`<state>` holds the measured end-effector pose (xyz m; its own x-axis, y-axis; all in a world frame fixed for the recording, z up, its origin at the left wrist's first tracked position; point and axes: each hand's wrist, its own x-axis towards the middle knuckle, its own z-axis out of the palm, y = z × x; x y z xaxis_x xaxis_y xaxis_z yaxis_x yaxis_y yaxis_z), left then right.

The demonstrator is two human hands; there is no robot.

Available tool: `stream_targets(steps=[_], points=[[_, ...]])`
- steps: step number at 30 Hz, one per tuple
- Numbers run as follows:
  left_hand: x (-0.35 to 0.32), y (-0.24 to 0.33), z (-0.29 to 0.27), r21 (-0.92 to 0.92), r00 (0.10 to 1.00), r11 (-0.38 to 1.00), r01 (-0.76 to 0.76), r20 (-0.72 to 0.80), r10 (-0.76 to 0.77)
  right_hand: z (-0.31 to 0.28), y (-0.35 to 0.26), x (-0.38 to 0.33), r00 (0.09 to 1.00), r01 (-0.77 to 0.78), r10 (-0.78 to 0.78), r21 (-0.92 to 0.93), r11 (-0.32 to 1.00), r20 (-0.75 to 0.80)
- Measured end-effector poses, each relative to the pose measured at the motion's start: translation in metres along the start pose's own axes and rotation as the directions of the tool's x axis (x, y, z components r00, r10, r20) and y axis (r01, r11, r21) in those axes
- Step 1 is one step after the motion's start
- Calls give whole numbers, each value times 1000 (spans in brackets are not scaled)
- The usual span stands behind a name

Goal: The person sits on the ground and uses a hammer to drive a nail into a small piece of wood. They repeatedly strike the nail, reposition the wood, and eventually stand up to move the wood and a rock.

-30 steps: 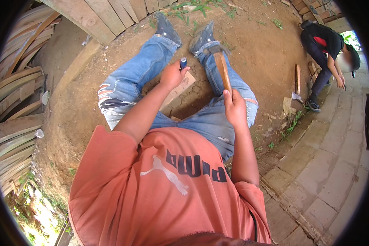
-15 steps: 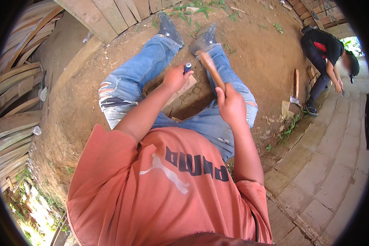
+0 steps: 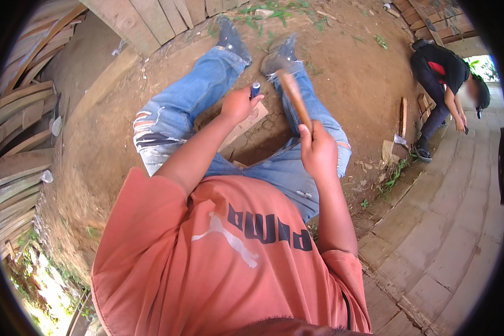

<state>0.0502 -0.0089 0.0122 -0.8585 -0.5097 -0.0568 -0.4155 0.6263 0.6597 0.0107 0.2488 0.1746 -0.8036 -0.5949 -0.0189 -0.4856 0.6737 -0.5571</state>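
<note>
My left hand (image 3: pixel 238 105) is closed around the dark blue handle of a chisel (image 3: pixel 255 88), held upright with its pale round butt facing up. The fist hides the chisel's lower part. Beneath that hand a flat, light wooden board (image 3: pixel 251 124) lies between my legs. My right hand (image 3: pixel 319 150) grips a brown wooden mallet (image 3: pixel 294 96) by its lower end. The mallet's upper end is smeared by motion and stands apart from the chisel, to its right.
My legs in torn jeans (image 3: pixel 207 84) lie spread on the bare dirt ground (image 3: pixel 353 73). Stacked wooden slats (image 3: pixel 19 143) line the left side. To the right, a person in dark clothes (image 3: pixel 442 73) bends over a paved floor (image 3: pixel 431 224). A wood strip (image 3: pixel 404 116) lies near them.
The mallet has shifted slightly to the right and stands more upright, its right-hand grip moving with it. My left hand and the chisel have hardly moved.
</note>
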Motion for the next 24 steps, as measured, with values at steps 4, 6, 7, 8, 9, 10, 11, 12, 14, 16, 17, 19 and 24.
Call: stream_targets(steps=[4,6,7,8,9,10,11,12,14,16,17,19,24], points=[[-1,4,-1,9,999,1000,-24,23,24,24,4,-5,984,91,-81,56,994,-159],[-3,0,4,9,999,999,-32,-24,33,39,16,-3,1000,13,-13,-179,984,2],[-1,-3,7,10,998,999,-36,-50,37,41,23,-2,996,11,13,-250,968,92],[-2,-4,4,53,1000,998,-23,-15,24,38,22,-2,998,-1,15,-234,972,57],[0,-1,2,92,1000,996,-10,18,9,28,16,0,1000,-10,15,-221,975,22],[1,0,-1,132,999,991,1,50,-8,18,9,2,1000,-19,17,-208,978,-13],[1,-3,-1,121,1000,993,4,28,-7,8,1,2,996,39,-52,-159,987,-78],[1,-4,0,108,1000,994,1,14,-3,2,-7,0,991,50,-61,-89,995,-116],[-2,-2,2,81,1000,997,-3,12,2,-1,-20,2,976,83,-72,44,996,-207],[-1,5,0,53,999,998,-15,32,13,19,-1,1,986,73,-87,-104,992,-139],[-1,3,0,60,1000,998,-22,20,21,24,3,3,998,58,-60,-221,973,-2],[1,0,2,74,999,997,-37,-2,37,27,12,8,995,45,-12,-328,944,101],[0,6,-10,95,1000,995,-1,29,-2,5,21,20,996,22,-30,-90,996,-89]])
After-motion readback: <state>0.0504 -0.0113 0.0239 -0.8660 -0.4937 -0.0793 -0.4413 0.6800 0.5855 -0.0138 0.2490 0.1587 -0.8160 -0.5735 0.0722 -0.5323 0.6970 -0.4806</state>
